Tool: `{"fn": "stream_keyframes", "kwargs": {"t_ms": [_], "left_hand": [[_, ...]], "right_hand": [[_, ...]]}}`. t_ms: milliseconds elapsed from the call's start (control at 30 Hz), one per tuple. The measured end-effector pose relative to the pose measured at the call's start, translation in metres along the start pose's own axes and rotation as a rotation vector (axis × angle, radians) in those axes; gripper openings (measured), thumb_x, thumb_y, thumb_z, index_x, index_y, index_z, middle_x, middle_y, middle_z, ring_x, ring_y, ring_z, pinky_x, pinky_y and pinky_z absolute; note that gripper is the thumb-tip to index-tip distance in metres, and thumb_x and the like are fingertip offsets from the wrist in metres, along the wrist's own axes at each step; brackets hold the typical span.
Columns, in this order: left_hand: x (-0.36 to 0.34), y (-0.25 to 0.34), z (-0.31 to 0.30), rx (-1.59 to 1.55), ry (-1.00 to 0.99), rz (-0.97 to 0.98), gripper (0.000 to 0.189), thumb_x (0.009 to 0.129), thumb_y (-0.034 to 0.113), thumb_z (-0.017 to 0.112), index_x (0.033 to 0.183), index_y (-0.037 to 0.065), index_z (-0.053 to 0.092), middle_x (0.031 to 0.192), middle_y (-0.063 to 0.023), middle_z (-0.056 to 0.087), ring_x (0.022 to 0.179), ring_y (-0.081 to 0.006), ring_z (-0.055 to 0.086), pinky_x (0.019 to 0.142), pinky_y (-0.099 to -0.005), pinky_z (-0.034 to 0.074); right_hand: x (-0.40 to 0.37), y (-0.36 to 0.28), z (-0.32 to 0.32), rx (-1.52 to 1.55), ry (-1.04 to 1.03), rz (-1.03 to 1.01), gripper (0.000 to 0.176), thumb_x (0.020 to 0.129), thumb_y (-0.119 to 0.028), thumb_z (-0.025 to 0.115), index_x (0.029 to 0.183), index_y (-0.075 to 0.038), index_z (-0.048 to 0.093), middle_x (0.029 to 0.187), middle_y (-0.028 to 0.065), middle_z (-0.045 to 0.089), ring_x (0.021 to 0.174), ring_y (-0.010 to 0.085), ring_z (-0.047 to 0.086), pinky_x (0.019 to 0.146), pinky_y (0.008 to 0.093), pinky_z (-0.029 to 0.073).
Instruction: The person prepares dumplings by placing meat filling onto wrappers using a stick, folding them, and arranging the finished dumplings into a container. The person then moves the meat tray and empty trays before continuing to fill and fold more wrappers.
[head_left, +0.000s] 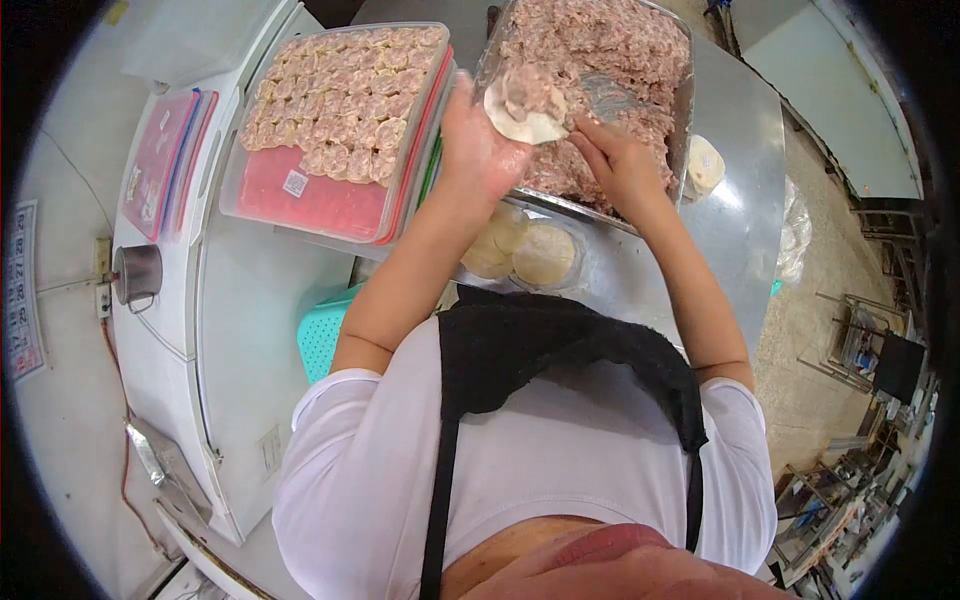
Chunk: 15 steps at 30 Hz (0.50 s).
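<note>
In my left hand (478, 150) is a round white dumpling wrapper (528, 125) with a lump of minced meat on it. My right hand (622, 168) is closed beside the wrapper's right edge, around a thin tool mostly hidden by the fingers. Both hands are over the near part of a metal tray (590, 212) filled with pink minced meat (640, 50). To the left, rows of filled dumplings (340, 85) lie in a stacked plastic tray (330, 200), its near-left part showing bare pink base. Round wrappers (543, 253) rest on the table just below the meat tray.
More pale wrappers (705, 165) lie right of the meat tray on the metal table (745, 120). A white freezer (270, 330) stands at left, bearing pink and blue lids (165, 165) and a metal cup (138, 273). A turquoise basket (325, 335) is below.
</note>
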<state>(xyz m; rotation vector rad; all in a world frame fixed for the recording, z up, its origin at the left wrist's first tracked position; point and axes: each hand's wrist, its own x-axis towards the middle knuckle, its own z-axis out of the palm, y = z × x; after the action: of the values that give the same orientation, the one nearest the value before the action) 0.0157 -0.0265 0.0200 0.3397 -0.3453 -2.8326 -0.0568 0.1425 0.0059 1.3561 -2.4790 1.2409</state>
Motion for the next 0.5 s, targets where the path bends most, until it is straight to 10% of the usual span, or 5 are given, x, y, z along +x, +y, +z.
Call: {"fn": "stream_keyframes", "kwargs": {"t_ms": [167,500], "left_hand": [[0.024,-0.01,-0.059,0.019,0.204,0.055,0.085,0.092,0.069,0.029,0.13,-0.006,0.04,0.133,-0.0253,0.046,0.127,-0.0389,0.044,0.109,-0.0554,0.031],[0.011,-0.024,0.002,0.183,0.2,0.071,0.073,0.09,0.061,0.046,0.127,-0.002,0.045,0.127,-0.0243,0.048,0.124,-0.0416,0.044,0.104,-0.058,0.035]], "right_hand": [[0.002,-0.026,-0.057,-0.691,-0.475,0.092,0.022,0.093,-0.017,0.049,0.106,-0.007,0.064,0.083,0.0157,0.064,0.079,0.0338,0.067,0.067,0.0449,0.053],[-0.005,-0.014,-0.072,-0.605,-0.32,-0.134,0.026,0.09,-0.014,0.052,0.114,-0.008,0.06,0.082,0.0153,0.063,0.077,0.0325,0.066,0.065,0.0428,0.053]]}}
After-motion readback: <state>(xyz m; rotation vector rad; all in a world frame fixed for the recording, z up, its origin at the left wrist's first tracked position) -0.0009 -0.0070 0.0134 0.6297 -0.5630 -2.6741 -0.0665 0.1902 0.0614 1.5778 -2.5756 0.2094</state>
